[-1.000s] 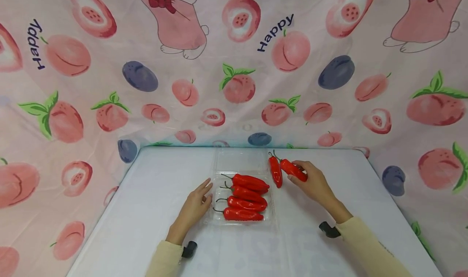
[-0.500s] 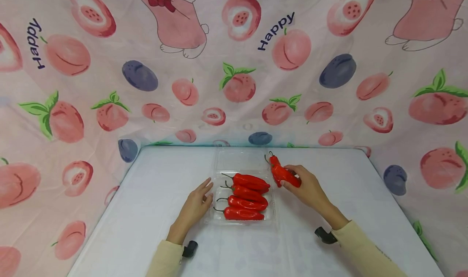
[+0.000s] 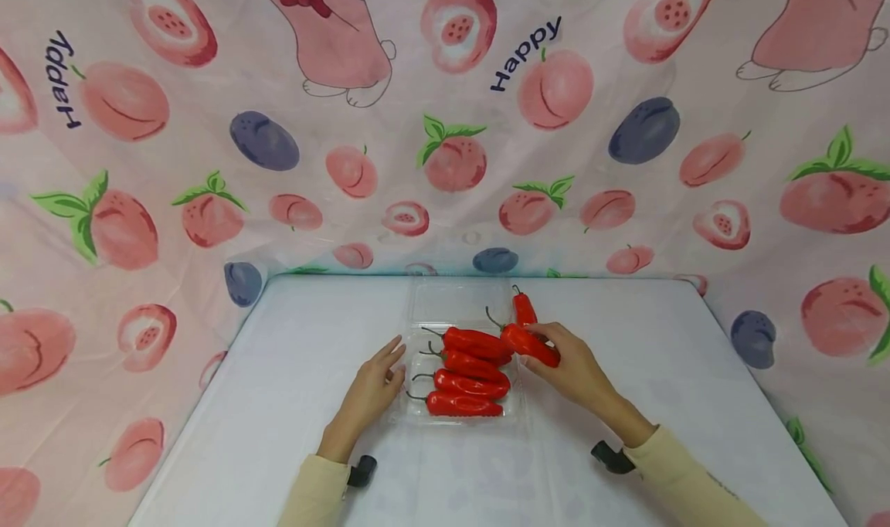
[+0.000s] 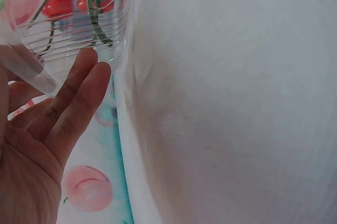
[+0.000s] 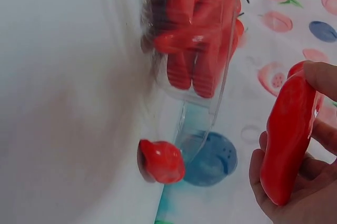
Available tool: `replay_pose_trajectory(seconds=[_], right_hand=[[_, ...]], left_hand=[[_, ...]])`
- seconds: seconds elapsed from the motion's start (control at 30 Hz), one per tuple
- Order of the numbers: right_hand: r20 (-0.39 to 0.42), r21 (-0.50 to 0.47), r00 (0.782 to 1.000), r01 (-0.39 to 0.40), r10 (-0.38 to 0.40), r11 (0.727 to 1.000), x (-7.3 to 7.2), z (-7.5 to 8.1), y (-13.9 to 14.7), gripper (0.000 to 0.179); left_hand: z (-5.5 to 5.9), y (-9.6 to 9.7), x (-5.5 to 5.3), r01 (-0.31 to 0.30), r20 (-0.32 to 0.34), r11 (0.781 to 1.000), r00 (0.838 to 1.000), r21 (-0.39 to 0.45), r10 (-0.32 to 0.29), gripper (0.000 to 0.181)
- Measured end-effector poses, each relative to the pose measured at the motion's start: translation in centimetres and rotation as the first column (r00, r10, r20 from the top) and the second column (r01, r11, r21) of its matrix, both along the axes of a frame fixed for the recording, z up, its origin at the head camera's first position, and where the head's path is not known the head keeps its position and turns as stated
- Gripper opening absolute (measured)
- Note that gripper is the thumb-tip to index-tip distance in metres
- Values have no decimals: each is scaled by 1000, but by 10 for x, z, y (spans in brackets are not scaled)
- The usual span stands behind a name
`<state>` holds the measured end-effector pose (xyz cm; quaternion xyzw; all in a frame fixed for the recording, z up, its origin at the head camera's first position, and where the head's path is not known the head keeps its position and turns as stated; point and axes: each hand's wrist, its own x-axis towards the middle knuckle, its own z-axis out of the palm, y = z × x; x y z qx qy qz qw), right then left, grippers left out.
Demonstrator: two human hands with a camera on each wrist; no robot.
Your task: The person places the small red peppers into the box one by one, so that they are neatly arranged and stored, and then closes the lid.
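In the head view, a clear plastic clamshell box (image 3: 516, 415) lies with its lid (image 3: 459, 301) laid back. Several red peppers (image 3: 464, 385) with green stems lie side by side in its base. My right hand (image 3: 575, 368) pinches another red pepper (image 3: 526, 345) between thumb and fingers, over the box's right edge. The right wrist view shows this pepper (image 5: 288, 137) held lengthwise. A loose red pepper (image 3: 524, 308) lies on the table behind that hand, partly hidden. At the box's left side rests my left hand (image 3: 371, 392), its fingers extended and touching or almost touching the wall.
A white cloth covers the table (image 3: 278, 403). Behind and around it hangs a pink curtain (image 3: 389, 156) printed with peaches and plums. Each wrist wears a small black camera, such as the right one (image 3: 612, 457).
My right hand has carried its pepper leftward, past the loose pepper, to above the box's right edge. The left hand has stayed where it was.
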<state>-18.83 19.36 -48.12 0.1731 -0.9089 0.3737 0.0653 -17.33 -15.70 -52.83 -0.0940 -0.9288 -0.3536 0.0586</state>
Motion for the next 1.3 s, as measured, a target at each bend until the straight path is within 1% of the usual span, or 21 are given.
replay_pose_trajectory(seconds=[0.13, 0.3, 0.47, 0.7, 0.93, 1.3], right_hand=[[-14, 2, 999, -29, 29, 1000, 2, -1, -5, 52], [-9, -3, 998, -64, 63, 998, 6, -1, -12, 51], [10, -2, 997, -79, 79, 997, 9, -2, -18, 52], [33, -26, 994, -101, 102, 995, 13, -6, -26, 54], [29, -36, 991, -133, 134, 990, 15, -8, -34, 52], [53, -51, 985, -160, 162, 986, 21, -11, -44, 50]], left_hand=[[0, 0, -1, -3, -4, 1000, 1000, -7, 3, 45], [1, 0, -1, -6, 4, 1000, 1000, -14, 6, 45], [1, 0, 0, -6, 13, 1000, 1000, -9, 6, 45], [2, 0, -1, 2, 4, 1000, 1000, -6, -2, 45], [3, 0, -2, 10, -3, 1000, 1000, -1, -10, 45], [2, 1, 0, 3, -9, 1000, 1000, -2, -3, 44]])
